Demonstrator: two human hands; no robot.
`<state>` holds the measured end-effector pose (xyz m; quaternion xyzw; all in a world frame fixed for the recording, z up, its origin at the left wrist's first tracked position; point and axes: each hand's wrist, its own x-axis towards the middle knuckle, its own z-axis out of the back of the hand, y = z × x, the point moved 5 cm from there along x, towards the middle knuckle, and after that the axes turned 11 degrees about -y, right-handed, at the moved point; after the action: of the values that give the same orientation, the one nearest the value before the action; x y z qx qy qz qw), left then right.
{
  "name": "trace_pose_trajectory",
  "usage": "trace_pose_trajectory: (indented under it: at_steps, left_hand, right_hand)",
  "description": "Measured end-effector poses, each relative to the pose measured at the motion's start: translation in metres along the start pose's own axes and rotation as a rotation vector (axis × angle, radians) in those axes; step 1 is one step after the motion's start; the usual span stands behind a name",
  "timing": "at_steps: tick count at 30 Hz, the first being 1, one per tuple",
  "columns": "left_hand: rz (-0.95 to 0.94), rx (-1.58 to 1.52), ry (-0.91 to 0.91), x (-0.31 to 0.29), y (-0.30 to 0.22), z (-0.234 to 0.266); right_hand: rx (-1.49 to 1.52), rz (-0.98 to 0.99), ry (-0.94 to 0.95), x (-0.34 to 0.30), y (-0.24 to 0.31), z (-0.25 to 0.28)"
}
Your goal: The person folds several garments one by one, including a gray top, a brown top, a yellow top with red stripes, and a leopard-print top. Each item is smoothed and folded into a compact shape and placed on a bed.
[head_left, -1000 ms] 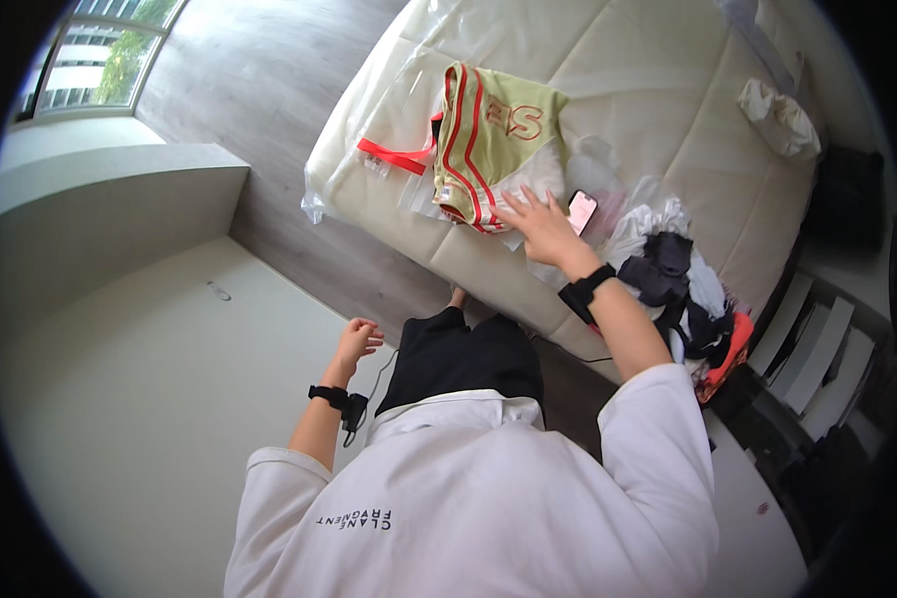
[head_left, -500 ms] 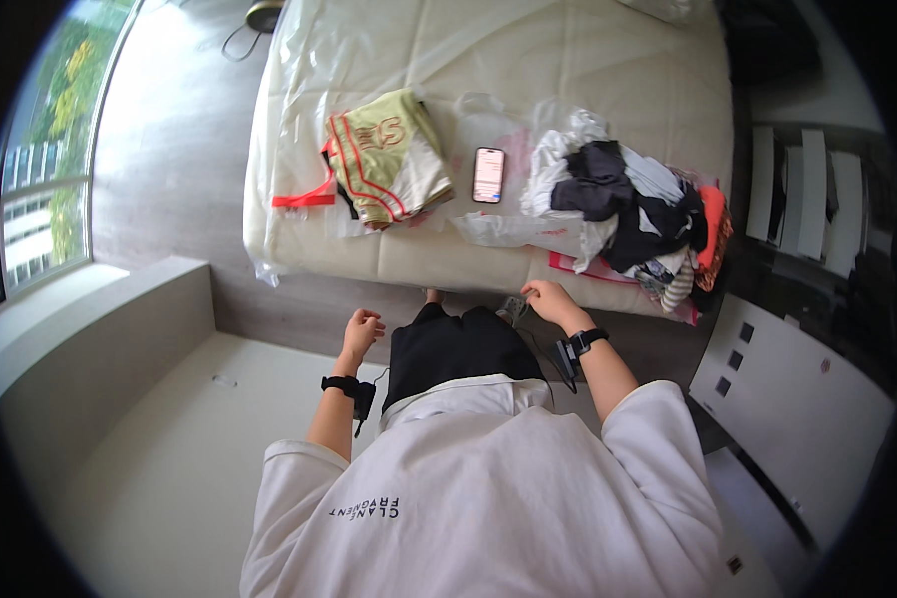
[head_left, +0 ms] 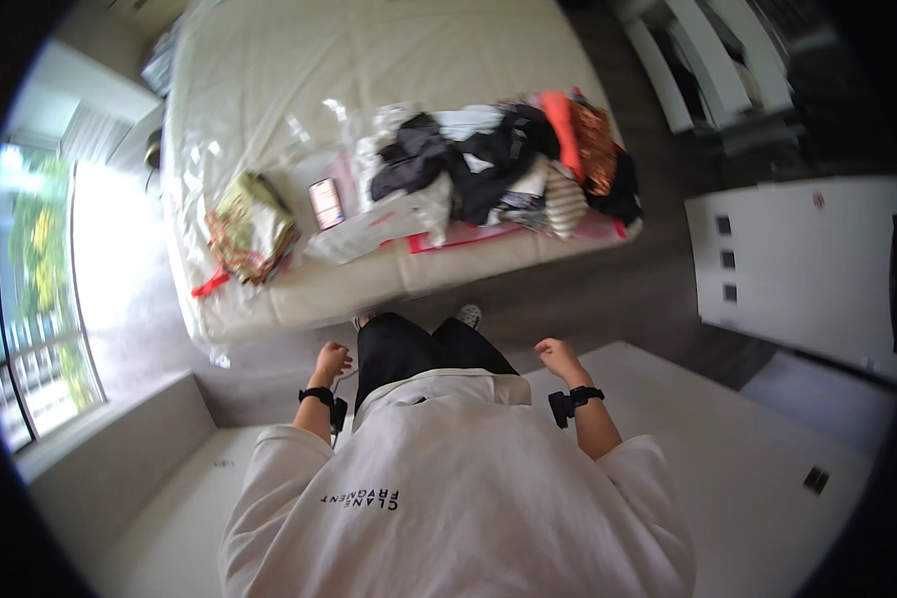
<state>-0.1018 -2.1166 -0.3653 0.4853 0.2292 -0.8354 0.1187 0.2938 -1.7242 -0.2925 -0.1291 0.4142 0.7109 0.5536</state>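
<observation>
My left hand (head_left: pixel 333 357) hangs beside my left thigh, off the near edge of the bed, its fingers loosely curled and nothing visible in them. On the other side, my right hand (head_left: pixel 560 359) is likewise curled and empty, in the air right of my legs. Neither touches anything. In front of me on the plastic-covered mattress (head_left: pixel 299 304) lies a heap of mixed clothes (head_left: pixel 498 164), with black, white, striped and orange pieces. A yellow-green and white garment (head_left: pixel 252 229) with red trim rests at the left. Between them is a phone (head_left: pixel 325 203) with its screen lit.
A clear plastic bag (head_left: pixel 374 227) lies by the phone. Dark grey floor (head_left: pixel 558 299) runs along the bed. White panel-like furniture (head_left: pixel 797 269) stands to the right, with open drawers (head_left: pixel 703 60) beyond it. A low wall (head_left: pixel 120 439) and window (head_left: pixel 45 249) are at left.
My view has turned right, so the bed and clothes sit further left and tilted. My right hand has drawn back from near the bed edge toward my side. The clothes look undisturbed.
</observation>
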Motion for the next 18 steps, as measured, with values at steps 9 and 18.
trace_pose_trajectory:
  at_steps: [9, 18]
  left_hand:
    - [-0.286, 0.144, 0.162, -0.036, -0.173, -0.126]
    - [-0.794, 0.221, 0.266, -0.041, -0.42, -0.287]
  right_hand:
    - [0.312, -0.412, -0.073, -0.031, -0.128, 0.052]
    - [0.551, -0.36, -0.142, 0.001, -0.108, 0.091]
